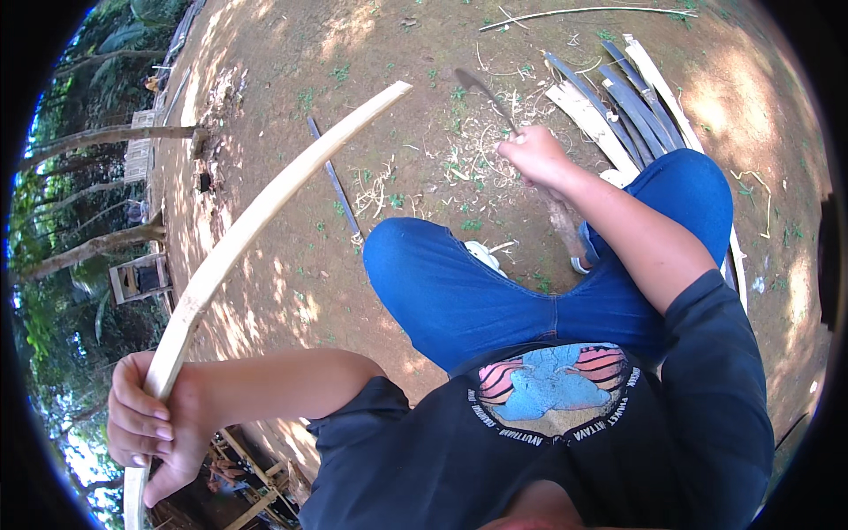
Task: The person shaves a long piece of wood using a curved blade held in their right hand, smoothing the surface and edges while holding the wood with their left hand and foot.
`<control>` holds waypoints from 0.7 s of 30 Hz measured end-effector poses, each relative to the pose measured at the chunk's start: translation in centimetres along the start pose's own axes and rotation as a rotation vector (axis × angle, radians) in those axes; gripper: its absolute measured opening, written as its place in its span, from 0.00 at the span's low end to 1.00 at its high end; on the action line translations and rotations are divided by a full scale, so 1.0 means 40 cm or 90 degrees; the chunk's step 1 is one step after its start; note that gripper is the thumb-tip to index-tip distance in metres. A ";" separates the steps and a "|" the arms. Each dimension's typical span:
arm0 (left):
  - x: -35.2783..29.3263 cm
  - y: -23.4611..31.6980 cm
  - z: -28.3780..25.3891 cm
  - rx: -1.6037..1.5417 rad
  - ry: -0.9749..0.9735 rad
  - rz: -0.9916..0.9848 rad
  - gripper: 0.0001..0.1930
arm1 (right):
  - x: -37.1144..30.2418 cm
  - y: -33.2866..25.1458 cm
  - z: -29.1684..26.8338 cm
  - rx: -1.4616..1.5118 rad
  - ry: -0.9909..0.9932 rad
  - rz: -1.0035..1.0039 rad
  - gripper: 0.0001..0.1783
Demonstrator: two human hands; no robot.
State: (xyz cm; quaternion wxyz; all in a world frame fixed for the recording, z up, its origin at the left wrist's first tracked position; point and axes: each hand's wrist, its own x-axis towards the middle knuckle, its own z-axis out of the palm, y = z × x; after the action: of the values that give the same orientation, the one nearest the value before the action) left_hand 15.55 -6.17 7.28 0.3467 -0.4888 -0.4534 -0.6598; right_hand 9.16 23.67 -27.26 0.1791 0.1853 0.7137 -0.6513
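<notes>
My left hand (159, 426) is wrapped round a long pale strip of split wood or bamboo (240, 237) near its lower end. The strip rises in a slant past my left knee, and its far tip stands over the ground ahead. My right hand (537, 157) grips a knife (484, 88) above the ground between my knees. Its dark curved blade points away and to the left, apart from the strip. Below the fist a long, brownish handle (564, 221) runs back toward my right leg.
Several dark-skinned and pale strips (649, 106) lie beside my right knee. Curled shavings (477, 155) litter the dirt ahead. One dark strip (334, 181) lies beyond my left knee, and a thin stick (587, 12) farther off. Trees and trunks (106, 137) stand at the left.
</notes>
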 end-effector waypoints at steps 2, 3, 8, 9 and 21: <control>-0.029 -0.002 -0.006 -0.031 0.030 -0.009 0.32 | 0.010 -0.023 -0.009 0.109 0.077 -0.052 0.14; -0.052 -0.005 -0.006 -0.054 0.035 -0.012 0.30 | 0.012 -0.031 -0.011 0.157 0.110 -0.075 0.14; -0.122 -0.027 0.018 -0.084 0.083 0.010 0.20 | -0.079 -0.128 -0.025 0.103 0.052 -0.291 0.17; -0.130 -0.026 0.023 -0.094 0.088 0.006 0.20 | -0.097 -0.141 -0.022 0.105 0.026 -0.319 0.18; -0.165 -0.087 0.078 -0.090 0.137 -0.044 0.18 | -0.213 -0.144 0.023 0.033 -0.242 -0.330 0.20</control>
State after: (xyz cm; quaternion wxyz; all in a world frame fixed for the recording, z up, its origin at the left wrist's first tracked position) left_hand 15.31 -1.95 0.39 0.3349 -0.4228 -0.3822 -0.7503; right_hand 13.68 22.01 -18.14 0.1325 -0.1233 0.6743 -0.7160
